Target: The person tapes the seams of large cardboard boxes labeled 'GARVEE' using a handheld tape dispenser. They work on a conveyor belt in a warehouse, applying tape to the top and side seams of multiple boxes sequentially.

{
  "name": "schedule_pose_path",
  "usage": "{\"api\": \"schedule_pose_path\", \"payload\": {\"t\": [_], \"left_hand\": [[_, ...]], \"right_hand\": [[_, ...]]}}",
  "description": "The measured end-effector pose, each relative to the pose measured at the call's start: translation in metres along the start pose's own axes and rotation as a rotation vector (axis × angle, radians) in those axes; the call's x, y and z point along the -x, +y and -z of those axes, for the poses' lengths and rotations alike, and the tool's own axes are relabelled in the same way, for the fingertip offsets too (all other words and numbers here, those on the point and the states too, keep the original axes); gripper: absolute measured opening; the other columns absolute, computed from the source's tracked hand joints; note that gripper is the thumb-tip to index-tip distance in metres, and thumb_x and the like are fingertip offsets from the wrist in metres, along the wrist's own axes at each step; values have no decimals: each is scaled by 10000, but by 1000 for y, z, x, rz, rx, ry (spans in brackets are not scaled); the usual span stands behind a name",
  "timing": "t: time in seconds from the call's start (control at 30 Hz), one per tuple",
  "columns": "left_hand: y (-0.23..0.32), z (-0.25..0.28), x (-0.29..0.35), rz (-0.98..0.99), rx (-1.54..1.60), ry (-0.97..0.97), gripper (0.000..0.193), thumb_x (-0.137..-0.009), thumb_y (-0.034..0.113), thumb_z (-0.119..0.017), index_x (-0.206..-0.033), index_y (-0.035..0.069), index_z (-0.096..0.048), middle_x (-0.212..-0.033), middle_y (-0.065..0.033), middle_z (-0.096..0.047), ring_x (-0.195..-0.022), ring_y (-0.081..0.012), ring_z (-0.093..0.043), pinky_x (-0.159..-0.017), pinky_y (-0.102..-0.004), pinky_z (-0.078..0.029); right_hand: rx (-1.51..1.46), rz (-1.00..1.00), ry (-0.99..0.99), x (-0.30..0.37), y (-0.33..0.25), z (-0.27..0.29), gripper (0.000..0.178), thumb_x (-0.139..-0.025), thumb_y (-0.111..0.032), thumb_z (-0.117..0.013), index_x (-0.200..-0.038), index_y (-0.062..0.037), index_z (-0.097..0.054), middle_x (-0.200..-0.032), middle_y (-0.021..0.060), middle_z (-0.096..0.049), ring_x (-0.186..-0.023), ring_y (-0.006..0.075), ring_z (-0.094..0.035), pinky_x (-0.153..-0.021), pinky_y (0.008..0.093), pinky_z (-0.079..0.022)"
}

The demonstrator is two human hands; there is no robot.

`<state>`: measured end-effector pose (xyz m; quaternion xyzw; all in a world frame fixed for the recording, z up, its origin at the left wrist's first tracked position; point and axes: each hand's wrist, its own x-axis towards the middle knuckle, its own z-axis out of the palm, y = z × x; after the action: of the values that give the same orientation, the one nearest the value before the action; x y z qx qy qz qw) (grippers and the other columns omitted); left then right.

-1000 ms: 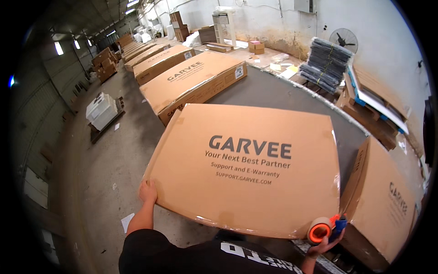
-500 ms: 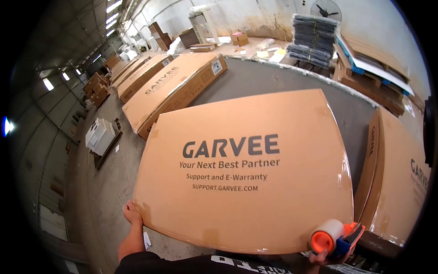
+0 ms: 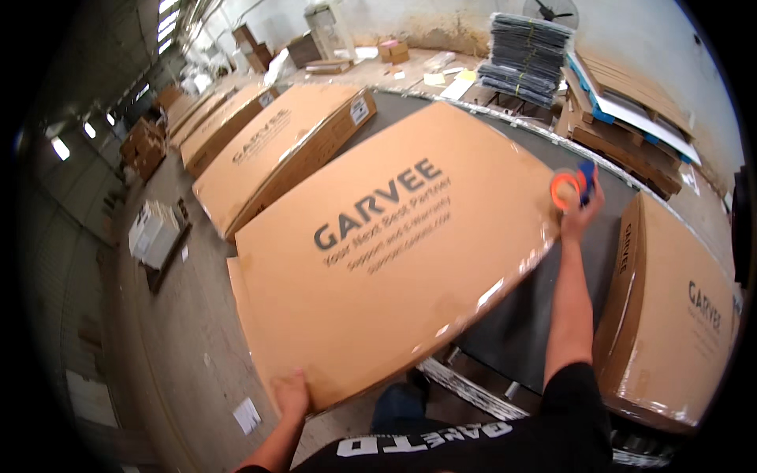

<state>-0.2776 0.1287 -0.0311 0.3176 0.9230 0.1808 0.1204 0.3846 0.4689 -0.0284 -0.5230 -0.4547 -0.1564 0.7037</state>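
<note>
A large, flat cardboard box lies at a slant across the grey conveyor belt, its near-left end jutting past the belt's edge. Dark print and clear tape show on its top and near edge. At the near-left corner my left hand grips the box, with the fingers partly hidden under it. My right hand is at the box's right end, closed around a tape dispenser in blue and orange. The dispenser's roll faces the box. Whether that hand also touches the cardboard, I cannot tell.
Another box stands close on the right. Further boxes line the belt at the far left. Beyond the belt are a strapped dark stack and wooden pallets. A pallet with white goods sits on the left floor.
The box has turned counterclockwise, its right end swinging away from me. My right hand has carried the tape dispenser from the near right corner up along that end. My left hand has shifted right.
</note>
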Motion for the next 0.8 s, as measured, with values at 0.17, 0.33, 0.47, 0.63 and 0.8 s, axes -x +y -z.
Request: {"api": "schedule_pose_path", "payload": {"t": [0.17,0.33,0.47,0.63,0.8], "left_hand": [[15,8,94,-348,395,-336,747,-932,447,-728,-1322,-145,-492,-1241,-322,-650,-1111,-441,-664,-1005,-486,-501],[71,4,144,-139,635,-550,830,-929,428,-730,-1417,-142,-375,-1283,-334,-601,-1219,-434,-597,-1076,-465,-457],[70,-22,136,-157,314,-362,848,-945,542,-675,-1359,-158,-436,-1147,-327,-632,-1052,-377,-643,-911,-444,-519],[98,69,123,-208,291,-833,789,-939,589,-691,-1343,-65,-514,-975,-142,-634,-710,-170,-637,-548,-334,-557],[34,143,99,-959,47,-840,795,-835,560,-804,-1432,93,-564,-1389,-195,-593,-1378,-367,-503,-1128,-441,-424]], "right_hand": [[-403,-512,46,-63,-39,-115,525,-909,-151,-648,-1396,14,-546,-1420,165,-535,-1250,254,-559,-1049,373,-457],[-931,-771,-424,54,-201,-75,533,-926,-56,-574,-1445,33,-492,-1429,151,-534,-1135,212,-612,-971,332,-501],[-701,-672,-825,116,-247,-39,588,-946,-81,-578,-1505,23,-425,-1441,153,-518,-1278,231,-548,-1095,353,-436],[-661,-622,-730,113,-209,-82,534,-963,-152,-593,-1457,24,-496,-1423,167,-527,-1277,244,-549,-1111,355,-425],[-575,-609,-713,119,-216,-82,528,-948,-169,-596,-1420,57,-527,-1330,178,-598,-1206,251,-593,-1068,359,-465]]}}
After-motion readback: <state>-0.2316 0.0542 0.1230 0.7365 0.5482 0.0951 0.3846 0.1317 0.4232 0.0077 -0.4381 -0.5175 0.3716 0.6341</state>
